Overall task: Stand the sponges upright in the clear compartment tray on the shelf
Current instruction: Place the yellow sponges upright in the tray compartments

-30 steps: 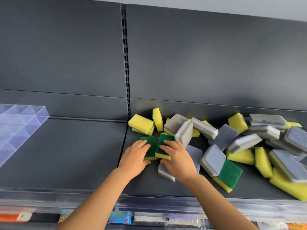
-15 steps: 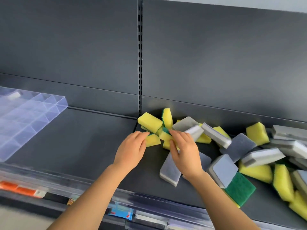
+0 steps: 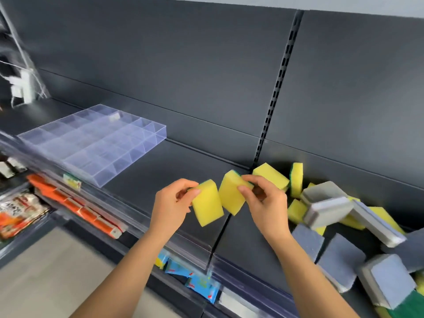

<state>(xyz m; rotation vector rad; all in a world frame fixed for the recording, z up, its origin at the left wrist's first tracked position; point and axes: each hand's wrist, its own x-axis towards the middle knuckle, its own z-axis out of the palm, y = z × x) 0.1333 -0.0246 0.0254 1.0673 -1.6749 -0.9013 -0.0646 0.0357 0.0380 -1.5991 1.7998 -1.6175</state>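
Dark grey shelf (image 3: 146,180) carried a clear tray (image 3: 160,132) at its left end, well apart from the sponge pile (image 3: 328,203) at right. Grip of the left hand (image 3: 169,204) pinched one yellow sponge (image 3: 207,203), thumb vs. fingers; grip of the right hand (image 3: 267,203) pinched a second sponge (image 3: 230,195). Both hung in the air side by side, between tray & pile. Best bet: carry both left, keep each on edge, set one per compartment, narrow side down. Soft yellow foam w/ green scrub backing.

One tray (image 3: 134,157), two held sponges (image 3: 207,203)
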